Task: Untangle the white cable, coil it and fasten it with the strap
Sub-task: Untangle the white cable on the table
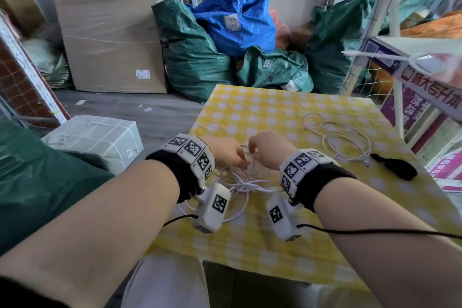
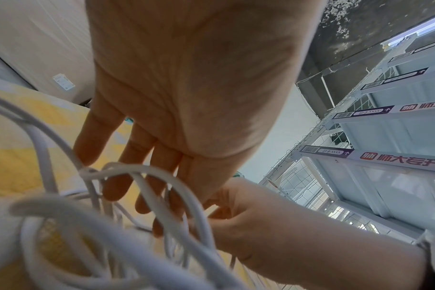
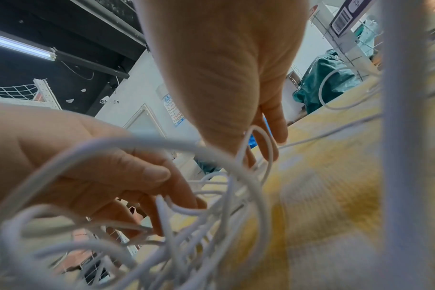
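The white cable lies on the yellow checked tablecloth (image 1: 275, 107) as a knotted tangle (image 1: 246, 184) between my wrists. Looser loops (image 1: 347, 137) trail to the right and end in a plug. My left hand (image 1: 237, 160) reaches into the tangle with fairly straight fingers (image 2: 117, 188), and loops lie across them. My right hand (image 1: 251, 149) meets it from the right, thumb and forefinger pinching a strand (image 3: 258, 155) that rises in a small loop. The black strap (image 1: 397, 166) lies flat on the cloth at the right, beyond the loose loops.
A white metal rack (image 1: 425, 97) with purple labels stands hard against the table's right side. Green and blue sacks (image 1: 237, 15) and a big cardboard box (image 1: 110, 32) fill the floor behind. A wrapped parcel (image 1: 92, 137) sits on the floor to the left.
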`<state>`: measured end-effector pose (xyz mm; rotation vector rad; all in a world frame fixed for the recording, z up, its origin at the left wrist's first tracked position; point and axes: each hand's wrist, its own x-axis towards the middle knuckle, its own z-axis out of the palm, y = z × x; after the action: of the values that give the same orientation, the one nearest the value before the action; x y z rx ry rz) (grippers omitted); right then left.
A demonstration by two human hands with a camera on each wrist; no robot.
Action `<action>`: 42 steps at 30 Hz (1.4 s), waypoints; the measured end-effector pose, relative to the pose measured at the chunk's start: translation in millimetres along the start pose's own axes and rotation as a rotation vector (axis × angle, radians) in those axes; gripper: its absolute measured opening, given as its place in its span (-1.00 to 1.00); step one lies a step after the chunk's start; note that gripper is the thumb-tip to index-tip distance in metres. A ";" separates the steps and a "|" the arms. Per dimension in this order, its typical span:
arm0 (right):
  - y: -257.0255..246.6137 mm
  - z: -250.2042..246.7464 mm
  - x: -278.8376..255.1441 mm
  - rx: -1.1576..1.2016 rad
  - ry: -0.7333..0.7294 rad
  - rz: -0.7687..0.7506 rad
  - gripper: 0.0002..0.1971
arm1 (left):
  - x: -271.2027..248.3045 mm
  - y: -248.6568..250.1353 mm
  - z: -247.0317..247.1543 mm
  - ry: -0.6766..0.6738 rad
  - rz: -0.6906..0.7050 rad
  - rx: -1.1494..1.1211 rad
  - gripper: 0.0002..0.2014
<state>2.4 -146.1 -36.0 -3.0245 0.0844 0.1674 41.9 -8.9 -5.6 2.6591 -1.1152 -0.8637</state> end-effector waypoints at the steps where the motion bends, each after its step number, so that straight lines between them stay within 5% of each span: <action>1: 1.0 -2.8 -2.4 -0.013 0.000 -0.010 -0.81 | 0.3 0.1 0.3 0.012 -0.012 0.010 -0.75; 9: 7.4 -25.5 -23.7 -0.094 -0.165 -0.071 -0.79 | -1.7 4.3 -8.8 0.182 -0.053 0.104 -0.75; 13: 14.0 -44.3 -33.1 0.002 0.044 -0.017 -0.76 | -7.5 10.5 -20.6 0.315 -0.111 0.242 -0.68; 15: 18.2 -54.4 -35.6 0.076 0.171 0.009 -0.76 | -9.0 15.9 -26.8 0.485 -0.100 0.228 -0.69; 18: 19.6 -69.1 -39.3 0.157 0.345 -0.014 -0.76 | -6.8 29.8 -34.5 0.666 0.066 0.052 -0.64; 22: 20.8 -86.3 -47.6 0.245 0.568 -0.052 -0.79 | -5.1 55.0 -39.3 0.622 0.152 -0.154 -0.91; 24: 24.3 -91.4 -52.5 0.263 0.648 -0.059 -0.80 | -1.3 56.5 -40.6 0.642 0.137 -0.188 -0.80; 32: 52.3 -98.8 -60.7 0.297 0.821 0.215 -0.76 | -1.5 25.3 -47.1 0.583 -0.092 0.155 -0.78; 35: 65.0 -95.6 -58.6 0.301 0.769 0.346 -0.77 | -5.6 12.7 -47.2 0.585 -0.176 0.142 -0.72; 39: 62.9 -90.4 -56.7 0.180 0.518 0.466 -0.75 | -6.6 12.9 -46.3 0.598 -0.147 0.079 -0.66; 42: 47.7 -86.2 -54.0 0.208 0.474 0.356 -0.67 | -4.3 18.8 -43.8 0.565 -0.106 0.057 -0.67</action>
<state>-44.9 -200.7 50.1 -2.7473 0.6348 -0.4995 52.2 -23.7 38.7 2.7546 -0.8674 -0.0646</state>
